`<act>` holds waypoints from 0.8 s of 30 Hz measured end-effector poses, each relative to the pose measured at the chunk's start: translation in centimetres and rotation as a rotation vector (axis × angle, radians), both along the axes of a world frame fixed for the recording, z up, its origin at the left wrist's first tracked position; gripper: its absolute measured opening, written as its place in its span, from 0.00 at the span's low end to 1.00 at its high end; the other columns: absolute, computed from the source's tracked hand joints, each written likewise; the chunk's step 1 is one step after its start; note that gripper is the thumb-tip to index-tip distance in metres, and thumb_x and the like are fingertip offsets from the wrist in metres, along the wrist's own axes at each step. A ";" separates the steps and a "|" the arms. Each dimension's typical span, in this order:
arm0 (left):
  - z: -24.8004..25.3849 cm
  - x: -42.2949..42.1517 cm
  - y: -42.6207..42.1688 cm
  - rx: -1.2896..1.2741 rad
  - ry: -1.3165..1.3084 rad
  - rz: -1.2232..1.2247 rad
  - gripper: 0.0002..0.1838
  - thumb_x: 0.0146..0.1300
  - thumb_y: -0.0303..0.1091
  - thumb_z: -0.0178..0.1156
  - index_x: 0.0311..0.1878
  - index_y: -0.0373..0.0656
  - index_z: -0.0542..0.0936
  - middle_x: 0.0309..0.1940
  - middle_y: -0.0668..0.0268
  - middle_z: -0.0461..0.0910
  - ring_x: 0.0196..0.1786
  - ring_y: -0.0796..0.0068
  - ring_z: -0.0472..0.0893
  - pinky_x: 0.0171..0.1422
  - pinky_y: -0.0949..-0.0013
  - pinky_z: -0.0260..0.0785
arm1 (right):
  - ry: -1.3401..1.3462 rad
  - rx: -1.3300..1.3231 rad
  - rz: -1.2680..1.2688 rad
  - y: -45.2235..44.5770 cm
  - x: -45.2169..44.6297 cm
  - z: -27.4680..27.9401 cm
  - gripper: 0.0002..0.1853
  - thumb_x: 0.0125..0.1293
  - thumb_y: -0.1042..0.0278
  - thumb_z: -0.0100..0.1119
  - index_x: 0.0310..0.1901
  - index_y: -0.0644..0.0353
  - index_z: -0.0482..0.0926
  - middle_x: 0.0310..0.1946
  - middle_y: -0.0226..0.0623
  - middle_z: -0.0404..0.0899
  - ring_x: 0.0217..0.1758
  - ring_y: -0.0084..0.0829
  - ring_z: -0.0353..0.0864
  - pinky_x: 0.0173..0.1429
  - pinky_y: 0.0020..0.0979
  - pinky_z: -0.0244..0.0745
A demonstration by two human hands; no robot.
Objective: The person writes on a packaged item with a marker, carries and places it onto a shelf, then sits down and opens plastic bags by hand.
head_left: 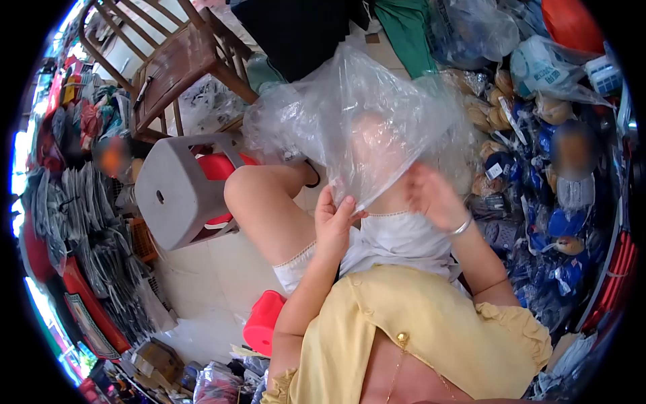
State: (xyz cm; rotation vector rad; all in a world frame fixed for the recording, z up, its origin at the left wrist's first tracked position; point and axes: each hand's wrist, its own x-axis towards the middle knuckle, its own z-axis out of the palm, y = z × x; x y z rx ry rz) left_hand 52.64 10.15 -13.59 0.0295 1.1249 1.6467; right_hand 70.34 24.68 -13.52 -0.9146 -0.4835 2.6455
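The left hand [334, 217] pinches the near corner of a clear plastic bag [340, 101] between thumb and fingers, just above the white shorts [410, 236]. The right hand [434, 196] is beside the bag's right edge with its fingers bent and slightly blurred; whether it grips any film, I cannot tell. The bag lies over the lap and spreads away past the right leg [393, 200], whose knee shows through it.

The likeliest trouble starts at the pinch: thin, slick film could slide from between thumb and fingers, since only a small gathered corner is held there. If the right hand catches a single layer and pulls hard, the film might stretch or tear. Farther out, the loose folds could cling to the leg or snag on the grey stool [178, 192] and the wooden chair [178, 71], both near the bag's left end.

The held corner points near, toward the person's body, and the film fans out from it to the far side. The held part runs near to far, its far tip close to the black cloth [289, 40]; the rest is too crumpled to give one clear long axis.
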 end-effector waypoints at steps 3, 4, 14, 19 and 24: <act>0.2 0.7 0.7 -0.019 0.062 0.034 0.16 0.66 0.29 0.54 0.56 0.44 0.67 0.44 0.66 0.77 0.40 0.78 0.78 0.37 0.72 0.76 | 0.013 -0.080 0.228 -4.2 -3.1 1.9 0.15 0.69 0.57 0.48 0.44 0.60 0.73 0.33 0.34 0.78 0.33 0.28 0.79 0.27 0.27 0.76; 0.3 0.6 0.7 0.010 0.061 -0.035 0.16 0.66 0.29 0.54 0.55 0.44 0.66 0.42 0.66 0.78 0.36 0.79 0.78 0.34 0.74 0.74 | -0.077 0.103 0.370 -5.0 -3.8 0.5 0.16 0.68 0.56 0.50 0.42 0.62 0.75 0.28 0.32 0.77 0.32 0.26 0.79 0.30 0.27 0.75; 1.0 0.6 -1.1 -0.047 0.164 -0.092 0.19 0.65 0.26 0.52 0.59 0.44 0.64 0.31 0.70 0.73 0.22 0.86 0.67 0.23 0.80 0.60 | -0.163 0.514 0.317 -4.9 -6.1 1.5 0.13 0.67 0.59 0.54 0.31 0.61 0.76 0.20 0.24 0.72 0.17 0.13 0.63 0.20 0.16 0.57; 1.5 -2.9 -4.1 -0.107 0.155 0.002 0.20 0.63 0.26 0.56 0.58 0.45 0.65 0.34 0.69 0.75 0.21 0.85 0.66 0.23 0.78 0.60 | -0.286 0.304 -0.086 3.3 -3.2 0.1 0.14 0.67 0.63 0.52 0.24 0.57 0.69 0.17 0.23 0.65 0.16 0.14 0.58 0.17 0.19 0.49; 0.7 -3.4 -4.1 -0.094 0.130 -0.025 0.19 0.63 0.30 0.58 0.55 0.44 0.66 0.30 0.69 0.74 0.17 0.86 0.63 0.22 0.76 0.57 | -0.220 0.365 0.058 5.8 -2.8 1.3 0.15 0.68 0.62 0.51 0.23 0.56 0.66 0.15 0.24 0.62 0.15 0.15 0.57 0.17 0.20 0.48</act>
